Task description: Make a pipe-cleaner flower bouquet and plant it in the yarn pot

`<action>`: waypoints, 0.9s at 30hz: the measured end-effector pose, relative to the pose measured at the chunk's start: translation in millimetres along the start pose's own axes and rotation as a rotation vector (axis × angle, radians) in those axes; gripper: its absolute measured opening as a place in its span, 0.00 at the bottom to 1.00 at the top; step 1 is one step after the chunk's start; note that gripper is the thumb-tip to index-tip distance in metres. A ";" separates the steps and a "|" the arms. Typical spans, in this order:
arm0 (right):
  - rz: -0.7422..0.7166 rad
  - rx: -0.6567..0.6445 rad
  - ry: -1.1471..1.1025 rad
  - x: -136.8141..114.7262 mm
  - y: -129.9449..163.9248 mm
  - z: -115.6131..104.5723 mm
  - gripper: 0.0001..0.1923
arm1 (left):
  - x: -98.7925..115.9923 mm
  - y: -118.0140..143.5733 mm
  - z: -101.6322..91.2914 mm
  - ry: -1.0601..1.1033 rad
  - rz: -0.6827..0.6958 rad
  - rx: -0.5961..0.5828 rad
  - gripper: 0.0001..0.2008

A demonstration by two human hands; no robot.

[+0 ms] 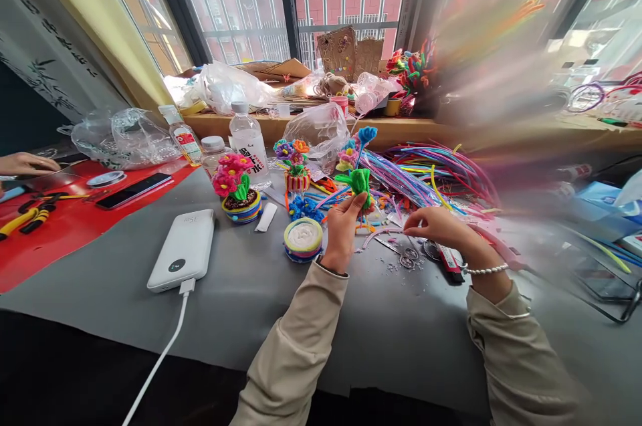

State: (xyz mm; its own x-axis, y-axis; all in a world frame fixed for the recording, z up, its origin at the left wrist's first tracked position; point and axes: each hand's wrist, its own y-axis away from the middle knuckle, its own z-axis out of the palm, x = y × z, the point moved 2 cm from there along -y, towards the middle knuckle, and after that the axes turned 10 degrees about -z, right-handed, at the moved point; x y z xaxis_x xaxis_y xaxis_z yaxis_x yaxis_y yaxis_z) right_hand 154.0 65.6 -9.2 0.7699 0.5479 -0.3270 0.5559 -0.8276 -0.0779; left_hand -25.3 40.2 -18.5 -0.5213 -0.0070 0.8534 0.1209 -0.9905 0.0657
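Your left hand (342, 229) is closed around the stem of the green pipe-cleaner flower (360, 182), holding it upright above the grey table (251, 292), just beside the round tape roll (303, 239). Your right hand (435, 225) is pinched on a thin pink pipe cleaner (377, 235) lying on the table near the scissors (408, 255). Keep the stem steady with 1 hand, lift the pink strand clear of the scraps (the pile behind snags easily), and wind it snugly.
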 end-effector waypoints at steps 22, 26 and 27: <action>0.046 0.411 -0.248 -14.1 -13.5 11.7 0.11 | 2.0 1.3 1.2 -0.058 0.047 0.006 0.14; 0.164 0.352 -0.108 -8.2 -14.9 13.7 0.12 | 1.7 0.1 -0.5 -0.074 0.079 0.006 0.14; 0.199 0.358 -0.062 -5.9 -14.2 14.1 0.11 | 1.5 -0.2 -0.8 -0.075 0.082 0.004 0.14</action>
State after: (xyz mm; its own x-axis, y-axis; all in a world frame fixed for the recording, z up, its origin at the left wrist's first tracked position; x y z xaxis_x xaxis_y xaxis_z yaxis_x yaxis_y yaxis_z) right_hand 137.2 72.4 -19.4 0.8253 0.3733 -0.4238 0.2455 -0.9129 -0.3261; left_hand -26.8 40.3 -17.7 -0.4448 -0.0773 0.8923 0.1638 -0.9865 -0.0038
